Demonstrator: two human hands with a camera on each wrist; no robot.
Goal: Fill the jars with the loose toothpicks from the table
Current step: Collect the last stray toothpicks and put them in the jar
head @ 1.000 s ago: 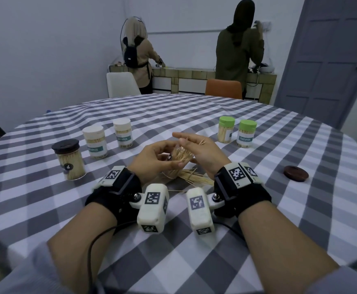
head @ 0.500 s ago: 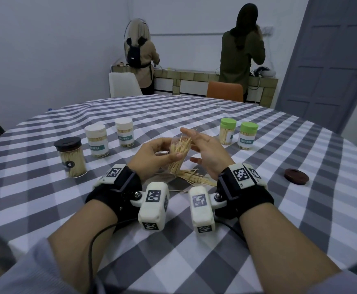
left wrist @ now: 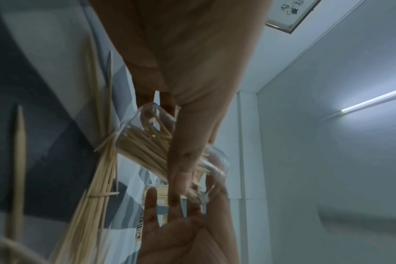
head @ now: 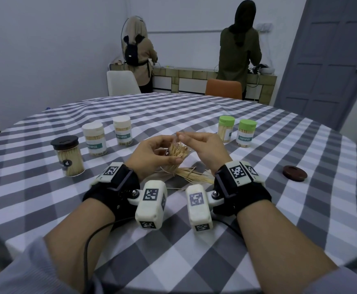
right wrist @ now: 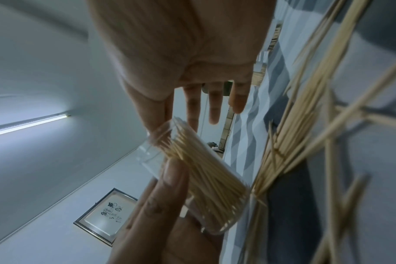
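- Clear jar (head: 176,152), open-mouthed and packed with toothpicks, tilted above the middle of the checked table (head: 258,209), mouth leaning toward the right hand.
- Gripped by the left hand (head: 152,155), thumb across the jar's side and fingers curled round the far side; seen likewise from the left wrist (left wrist: 170,142) and from the right wrist (right wrist: 206,176).
- Right hand (head: 203,148) poised at the jar's mouth, fingers loosely extended in the right wrist view (right wrist: 213,100); thumb and forefinger tips close together in the head view; whether a toothpick is pinched there, impossible to tell.
- Loose toothpicks (head: 191,176) heaped on the cloth just beneath the jar and between the two wrists.
- Black-lidded jar (head: 68,155) full of toothpicks, upright at far left.
- Two white-lidded jars (head: 107,137) side by side, upright, beyond the left hand.
- Two green-lidded jars (head: 236,131) upright, beyond the right hand.
- Dark round lid (head: 294,173) lying flat on the cloth, well apart to the right.
- Two people (head: 240,47) standing at a counter by the far wall, backs turned.
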